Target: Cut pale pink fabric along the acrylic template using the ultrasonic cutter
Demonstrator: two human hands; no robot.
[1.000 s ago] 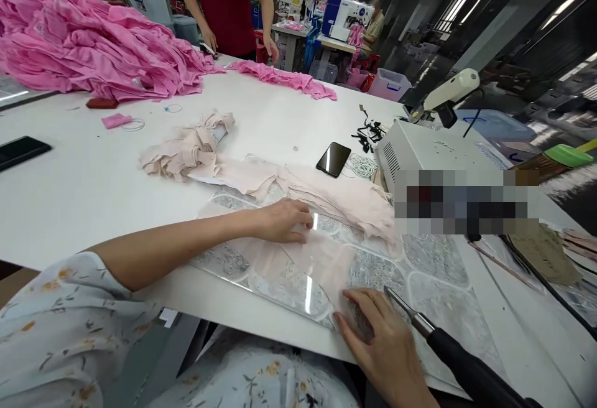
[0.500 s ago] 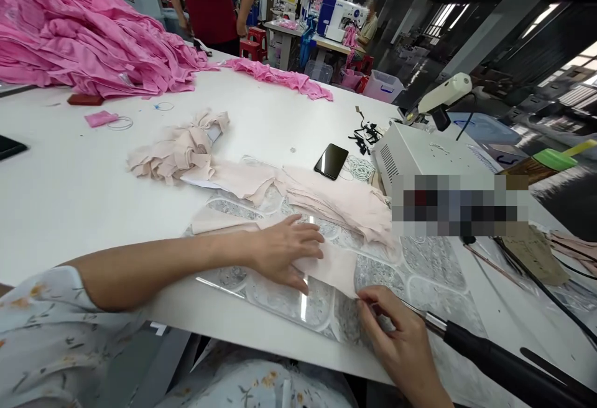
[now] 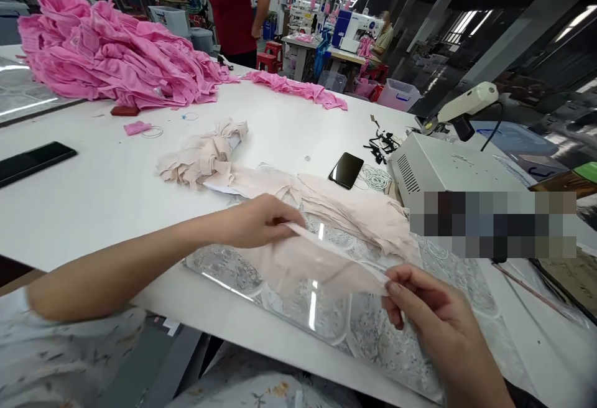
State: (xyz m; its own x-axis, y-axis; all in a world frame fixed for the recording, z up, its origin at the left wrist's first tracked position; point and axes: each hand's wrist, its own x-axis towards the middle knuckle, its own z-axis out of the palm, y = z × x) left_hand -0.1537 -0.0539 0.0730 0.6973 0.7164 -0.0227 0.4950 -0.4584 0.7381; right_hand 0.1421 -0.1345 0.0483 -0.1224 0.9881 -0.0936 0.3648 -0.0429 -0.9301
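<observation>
A pale pink fabric piece [image 3: 317, 262] hangs just above a clear glass plate [image 3: 289, 299] that lies over a grey patterned sheet near the table's front edge. My left hand [image 3: 259, 221] is closed and pinches the piece's left end. My right hand [image 3: 436, 321] is closed and pinches its right end. The cloth stretches between both hands and sags a little. Behind it more pale pink pieces [image 3: 359, 209] lie in a loose stack, and a crumpled bundle of the same cloth [image 3: 200, 156] sits further left.
A black phone [image 3: 346, 170] and coiled white cord [image 3: 375, 178] lie by a white machine box [image 3: 448, 168]. A big heap of bright pink garments [image 3: 112, 63] fills the far left. Another dark phone [image 3: 32, 160] lies left. A person in a red shirt [image 3: 233, 4] stands beyond the white table [image 3: 93, 190].
The fabric piece lay flat under my left hand; now both hands have lifted it off the plate by its ends. The black-handled tool by my right hand is out of view.
</observation>
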